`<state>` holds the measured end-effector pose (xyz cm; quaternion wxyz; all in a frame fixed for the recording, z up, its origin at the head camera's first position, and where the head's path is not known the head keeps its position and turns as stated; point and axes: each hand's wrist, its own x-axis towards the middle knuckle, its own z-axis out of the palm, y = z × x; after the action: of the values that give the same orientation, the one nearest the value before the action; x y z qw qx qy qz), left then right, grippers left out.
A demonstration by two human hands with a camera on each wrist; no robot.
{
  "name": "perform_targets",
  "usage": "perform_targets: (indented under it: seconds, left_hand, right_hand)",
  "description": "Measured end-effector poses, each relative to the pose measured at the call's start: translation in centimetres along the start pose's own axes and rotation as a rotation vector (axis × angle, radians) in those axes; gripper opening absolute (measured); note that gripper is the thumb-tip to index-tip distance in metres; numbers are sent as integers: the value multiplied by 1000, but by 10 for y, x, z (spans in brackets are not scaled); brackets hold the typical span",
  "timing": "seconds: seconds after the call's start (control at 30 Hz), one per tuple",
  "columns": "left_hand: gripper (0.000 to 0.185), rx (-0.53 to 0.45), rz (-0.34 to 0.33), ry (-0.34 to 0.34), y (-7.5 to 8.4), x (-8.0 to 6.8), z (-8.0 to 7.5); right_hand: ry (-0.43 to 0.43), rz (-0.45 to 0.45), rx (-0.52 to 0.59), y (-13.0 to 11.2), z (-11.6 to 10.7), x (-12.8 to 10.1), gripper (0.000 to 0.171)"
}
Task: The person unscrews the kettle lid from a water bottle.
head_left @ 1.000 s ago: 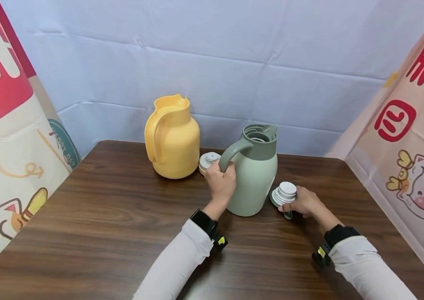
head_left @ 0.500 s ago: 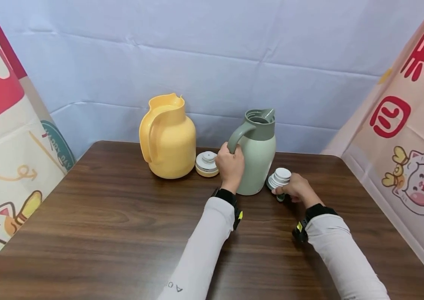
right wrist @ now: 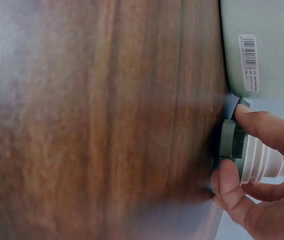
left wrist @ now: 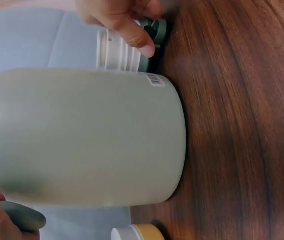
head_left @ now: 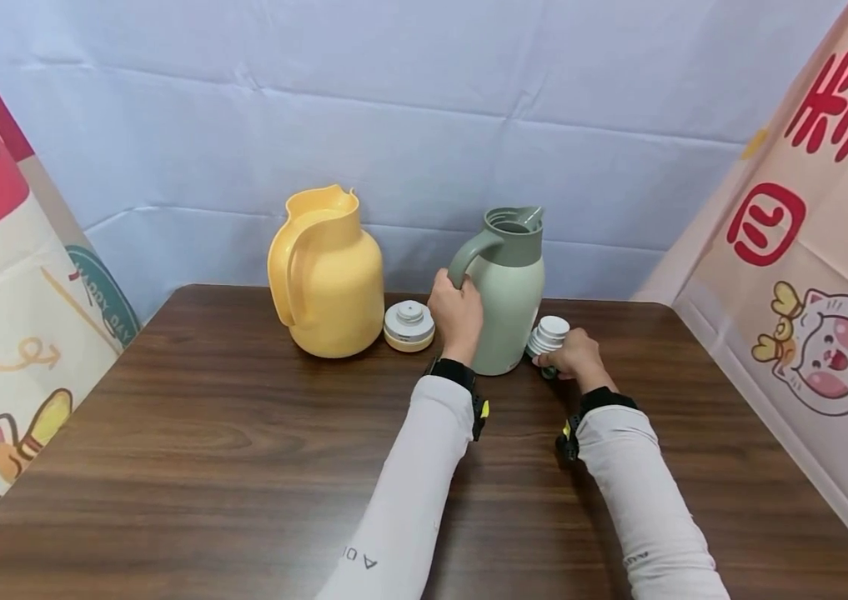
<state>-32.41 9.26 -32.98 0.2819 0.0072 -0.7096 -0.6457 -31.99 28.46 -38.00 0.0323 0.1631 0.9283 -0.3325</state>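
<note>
Left hand is wrapped round the green jug's handle, fingers curled tight on the lower loop; the left wrist view shows only a sliver of that hand at the 7 o'clock corner, against the handle. Right hand pinches the stopper, thumb and fingers closed on its green cap end, the white ribbed plug sticking out past them. The stopper's cap end rests on the table, just beside the jug's base at its 3 o'clock, near touching

The jug stands upright at the far edge of the table, long axis vertical, mouth open, spout toward 1 o'clock, handle swinging out toward 9 o'clock. The stopper lies tilted, its axis running from the cap low at 6 o'clock up to the white end at 12 o'clock, leaning toward the jug

Further out: a yellow jug at 9 o'clock of the green one, upright and uncapped, and its lid sitting between the two jugs, just beside the left hand's knuckles

Risks, as I read it: the pinch is on the narrow cap only, so the stopper could roll out of it; a knock against the jug's wall would do it. And the left hand is close enough to nudge the yellow lid
</note>
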Motion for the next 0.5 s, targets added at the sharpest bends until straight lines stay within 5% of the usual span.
perform_targets:
  seconds: [0.23, 0.5]
  left_hand:
    - [27, 38, 14, -64, -2, 4, -9]
    - [18, 374, 169, -364, -8, 12, -40]
  right_hand:
    - [-10, -5, -13, -3, 3, -3, 74]
    - [-40, -2, -188, -1, -5, -22, 92]
